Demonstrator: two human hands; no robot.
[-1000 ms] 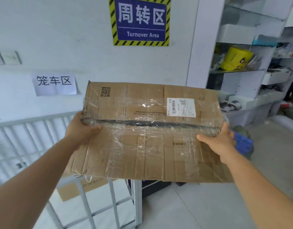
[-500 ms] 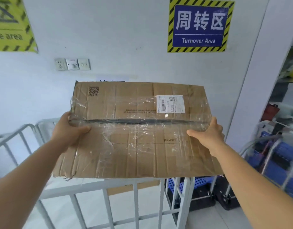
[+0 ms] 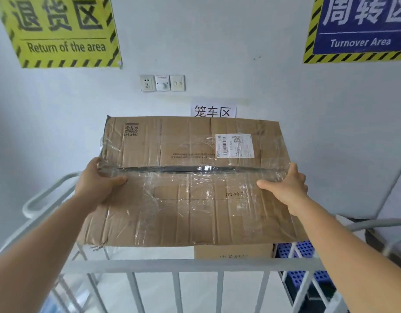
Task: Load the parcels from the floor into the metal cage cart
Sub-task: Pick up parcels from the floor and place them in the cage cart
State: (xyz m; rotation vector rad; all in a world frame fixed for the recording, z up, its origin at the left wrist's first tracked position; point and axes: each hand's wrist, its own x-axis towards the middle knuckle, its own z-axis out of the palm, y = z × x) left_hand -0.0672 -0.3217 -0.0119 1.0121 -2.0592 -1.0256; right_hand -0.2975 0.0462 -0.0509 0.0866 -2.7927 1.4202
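Swung left since a second ago: shelving gone from view, yellow return-area sign [image 3: 59,30] now in at top left, blue turnover sign [image 3: 362,26] pushed to the top right, and the cardboard parcel [image 3: 190,181] now squarely above the metal cage cart [image 3: 195,265].

Held in the air over the cart's near top rail, long axis running left to right, broad taped face tilted toward the camera, far edge higher than the near one. White shipping label [image 3: 235,146] toward the far right corner, printed text upside down. Black seam across the middle under crinkled clear tape.

Underside of the parcel hidden. Another brown box [image 3: 233,251] showing only as a strip beneath its near edge, inside the cart; blue perforated crate [image 3: 301,249] partly screened by the bars at right. Label print too small to read.

Both arms stretched forward. Left hand [image 3: 97,184] clamped on the parcel's left edge, thumb lying on top at the seam, fingers out of sight round the side. Right hand [image 3: 287,186] gripping the right edge likewise, thumb on top pointing inward.
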